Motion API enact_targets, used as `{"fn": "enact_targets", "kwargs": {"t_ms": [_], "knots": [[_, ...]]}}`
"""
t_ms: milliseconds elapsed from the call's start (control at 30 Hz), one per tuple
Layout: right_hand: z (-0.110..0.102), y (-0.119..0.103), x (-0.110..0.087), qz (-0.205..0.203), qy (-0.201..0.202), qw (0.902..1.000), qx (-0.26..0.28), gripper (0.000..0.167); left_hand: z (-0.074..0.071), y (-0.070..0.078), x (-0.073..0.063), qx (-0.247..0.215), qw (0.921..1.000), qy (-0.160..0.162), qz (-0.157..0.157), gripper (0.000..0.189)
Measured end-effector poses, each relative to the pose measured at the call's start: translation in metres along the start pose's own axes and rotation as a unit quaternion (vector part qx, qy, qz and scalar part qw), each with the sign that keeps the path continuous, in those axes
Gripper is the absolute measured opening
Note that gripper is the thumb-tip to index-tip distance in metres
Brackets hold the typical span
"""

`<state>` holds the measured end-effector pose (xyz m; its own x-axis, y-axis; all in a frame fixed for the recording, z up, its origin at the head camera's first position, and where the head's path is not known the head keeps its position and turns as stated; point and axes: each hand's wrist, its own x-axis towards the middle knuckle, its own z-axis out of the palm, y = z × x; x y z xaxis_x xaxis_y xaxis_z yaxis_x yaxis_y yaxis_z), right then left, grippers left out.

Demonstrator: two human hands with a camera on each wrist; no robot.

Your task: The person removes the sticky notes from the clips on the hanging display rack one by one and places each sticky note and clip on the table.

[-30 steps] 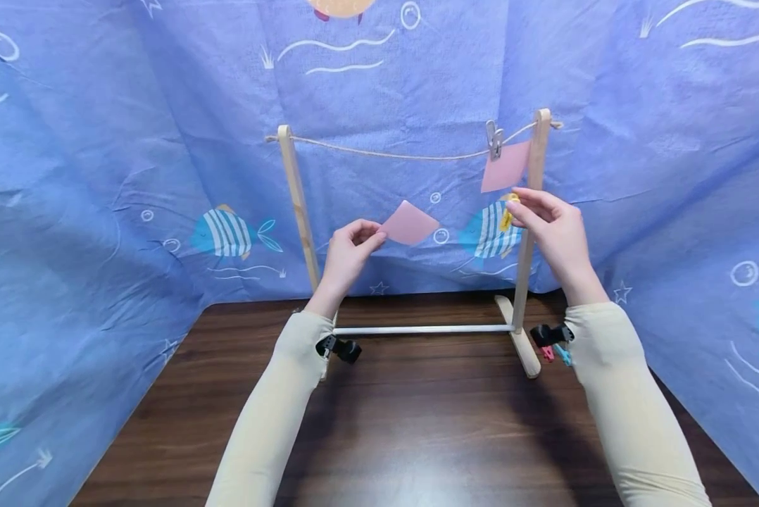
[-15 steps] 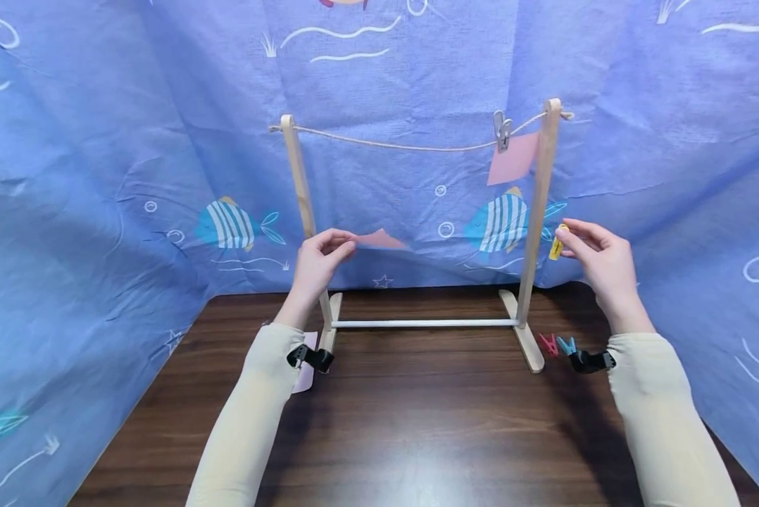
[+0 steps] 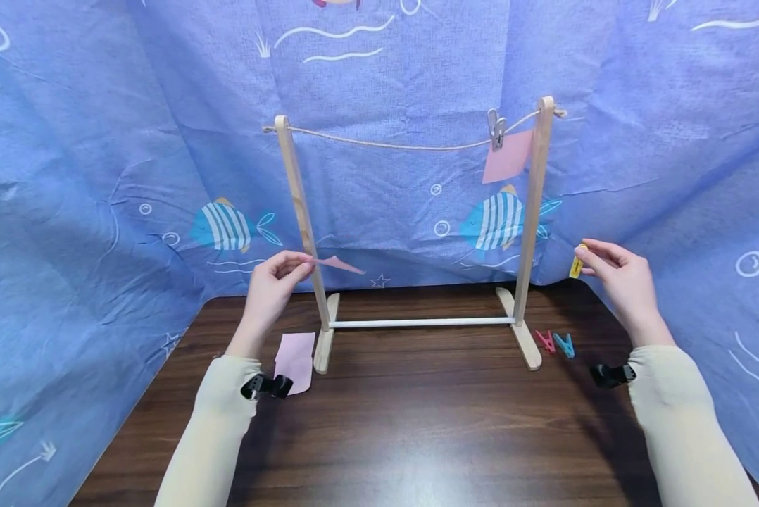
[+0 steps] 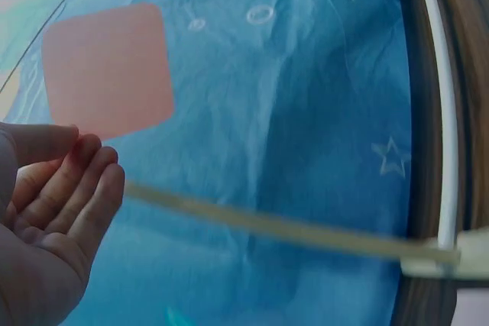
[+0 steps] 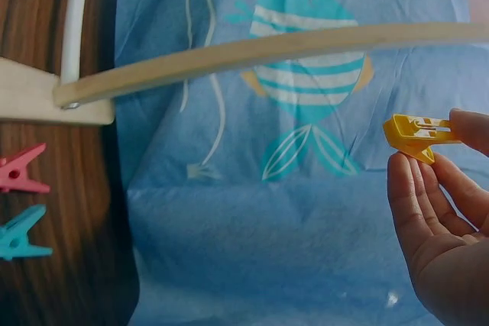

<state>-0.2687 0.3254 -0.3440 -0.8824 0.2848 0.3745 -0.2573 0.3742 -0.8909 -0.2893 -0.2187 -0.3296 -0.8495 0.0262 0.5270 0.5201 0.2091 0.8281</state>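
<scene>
A pink square of paper (image 4: 111, 70) is pinched by one corner between the thumb and fingers of my left hand (image 3: 274, 296); in the head view the sheet (image 3: 340, 265) shows nearly edge-on, by the left post. Out to the right of the rack, my right hand (image 3: 626, 285) pinches a yellow clothespin (image 5: 416, 133) between thumb and fingertips. Up on the string (image 3: 386, 146), a grey clothespin (image 3: 496, 131) holds another pink paper (image 3: 509, 156) close to the right post (image 3: 534, 211).
Two pink sheets (image 3: 294, 359) lie on the dark wooden table (image 3: 405, 401) beside the rack's left foot (image 3: 324, 345). Red (image 3: 546, 341) and blue (image 3: 565, 345) clothespins lie right of the right foot. A white bar (image 3: 424, 322) joins the posts low down, before a blue cloth backdrop.
Both hands have moved apart and lower: the left hand leftward with its paper, the right hand rightward with the yellow clothespin. The pink paper has tilted until nearly edge-on in the head view.
</scene>
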Motion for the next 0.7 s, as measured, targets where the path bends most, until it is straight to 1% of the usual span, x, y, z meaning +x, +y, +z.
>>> {"fn": "enact_targets", "kwargs": {"t_ms": [200, 300, 367, 500, 567, 633, 700], "knots": [[-0.008, 0.009, -0.006, 0.023, -0.009, 0.9995, -0.019, 0.063, -0.034, -0.01, -0.013, 0.028, 0.9989, 0.035, -0.012, 0.028], [-0.008, 0.013, -0.007, 0.028, -0.016, 0.9991, -0.025, 0.064, -0.052, -0.019, -0.019, 0.024, 0.9977, 0.057, -0.027, 0.03], [-0.009, 0.016, -0.007, 0.029, -0.02, 0.9991, -0.024, 0.063, -0.062, -0.025, -0.022, 0.01, 0.9969, 0.068, -0.039, 0.031], [-0.012, 0.024, -0.007, 0.027, -0.029, 0.9989, -0.024, 0.065, -0.079, -0.036, -0.028, 0.011, 0.9953, 0.078, -0.056, 0.033], [-0.013, 0.03, -0.007, 0.027, -0.034, 0.9984, -0.036, 0.067, -0.086, -0.042, -0.031, 0.029, 0.9942, 0.083, -0.062, 0.034], [-0.015, 0.036, -0.007, 0.033, -0.04, 0.9973, -0.053, 0.07, -0.094, -0.048, -0.034, 0.061, 0.9918, 0.088, -0.069, 0.035], [-0.016, 0.042, -0.007, 0.041, -0.045, 0.9961, -0.064, 0.073, -0.1, -0.054, -0.038, 0.1, 0.9872, 0.095, -0.08, 0.036]]}}
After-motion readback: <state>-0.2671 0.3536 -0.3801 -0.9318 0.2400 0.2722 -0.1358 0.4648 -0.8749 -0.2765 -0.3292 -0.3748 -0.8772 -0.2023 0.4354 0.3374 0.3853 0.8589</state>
